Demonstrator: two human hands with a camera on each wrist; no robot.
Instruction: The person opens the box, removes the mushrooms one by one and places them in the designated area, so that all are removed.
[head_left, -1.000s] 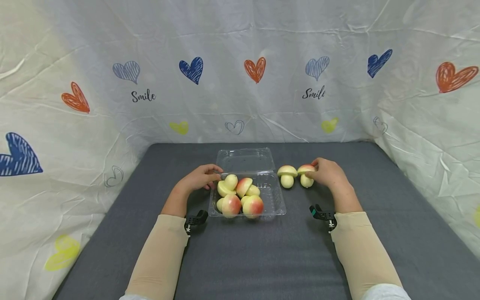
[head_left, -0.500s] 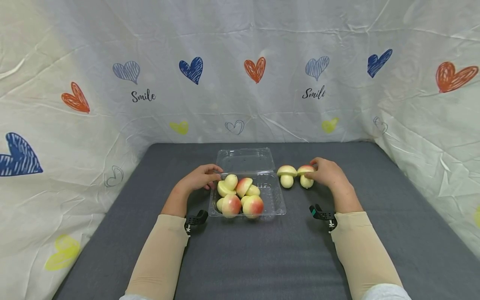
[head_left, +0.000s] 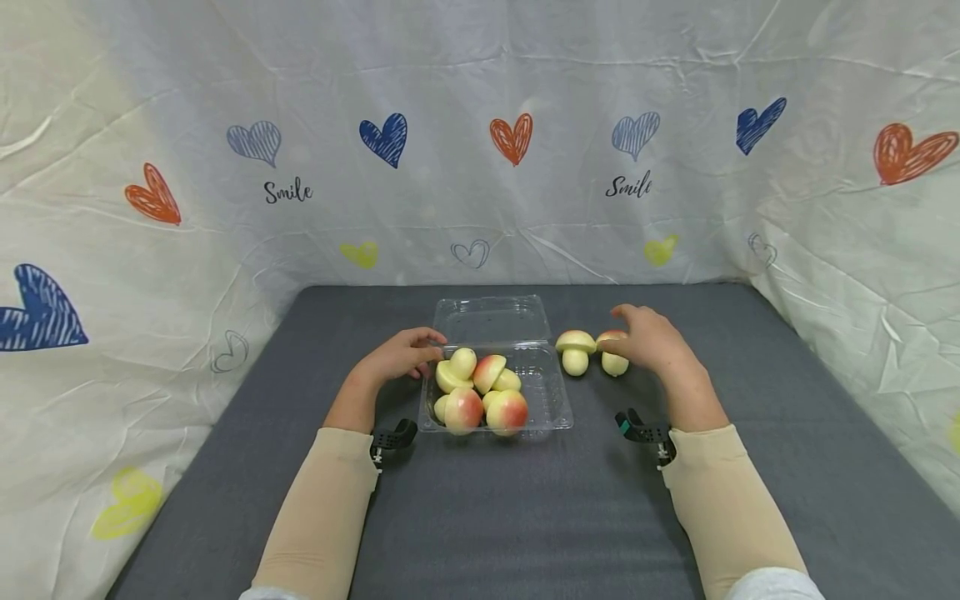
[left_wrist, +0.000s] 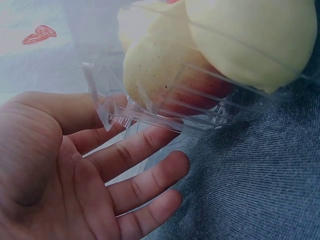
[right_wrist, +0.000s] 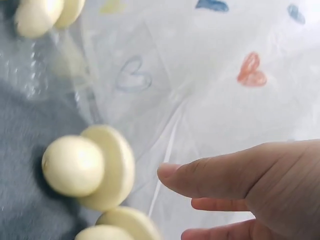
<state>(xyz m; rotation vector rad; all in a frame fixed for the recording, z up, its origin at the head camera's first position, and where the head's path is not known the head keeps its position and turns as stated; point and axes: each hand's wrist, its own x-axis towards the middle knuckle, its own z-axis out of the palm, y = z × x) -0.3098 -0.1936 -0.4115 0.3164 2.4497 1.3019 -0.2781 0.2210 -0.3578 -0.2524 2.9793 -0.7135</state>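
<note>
A clear plastic clamshell box (head_left: pixel 553 398) lies open on the table, holding several toy mushrooms (head_left: pixel 506 410) with yellow stems and red-tinged caps. My left hand (head_left: pixel 397 357) is at its left side; in the left wrist view the thumb and index finger pinch the rim (left_wrist: pixel 102 107) while the other fingers spread loosely. Right of the box, two more mushrooms stand side by side on their stems: a left one (head_left: pixel 576 361) and a right one (head_left: pixel 615 365). Beside the right one is my right hand (head_left: pixel 656 342), thumb and fingers spread apart, holding nothing.
The box's lid (head_left: pixel 491 321) is folded back towards the rear of the grey cloth-covered table (head_left: pixel 517 517). A white curtain (head_left: pixel 555 200) with printed hearts hangs behind and along both sides.
My right hand has loosened from the right mushroom, its fingers lifting and spreading from the cap. That mushroom stays standing where it was. The left hand and the box have not moved.
</note>
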